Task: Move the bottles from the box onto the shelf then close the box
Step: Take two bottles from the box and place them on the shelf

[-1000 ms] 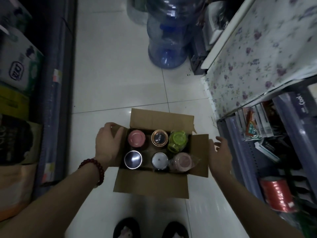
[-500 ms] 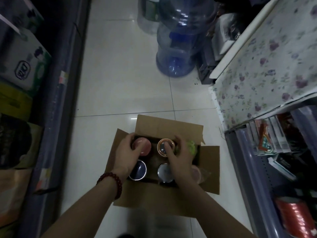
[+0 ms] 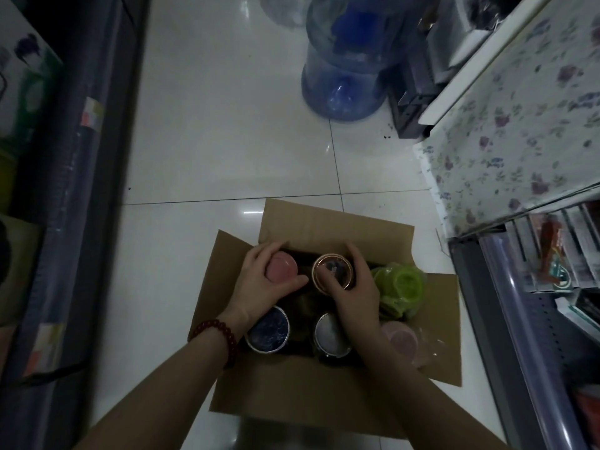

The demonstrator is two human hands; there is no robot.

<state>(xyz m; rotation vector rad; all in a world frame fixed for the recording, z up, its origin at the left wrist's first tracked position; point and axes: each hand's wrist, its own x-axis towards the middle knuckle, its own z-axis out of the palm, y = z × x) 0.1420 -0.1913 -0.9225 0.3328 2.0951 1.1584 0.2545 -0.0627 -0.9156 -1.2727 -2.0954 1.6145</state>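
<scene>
Head view. Both hands, on the flaps a second ago, have come down into the open cardboard box (image 3: 328,394) on the tiled floor. The left hand (image 3: 259,290) has its fingers wrapped round the pink-capped bottle (image 3: 281,266) in the box's far-left corner; the right hand (image 3: 354,293) clasps the copper-rimmed bottle (image 3: 331,269) beside it. Unloading has evidently just begun: all six bottles remain inside. Caps are round, some glossy metal; the green bottle (image 3: 401,287) is wrapped in crinkled plastic film. The shelf (image 3: 506,151), floral-papered, lies right of the box.

Matt brown cardboard box (image 3: 292,388), glossy white tile floor (image 3: 227,125), shiny metal bottle lids (image 3: 268,329).
</scene>
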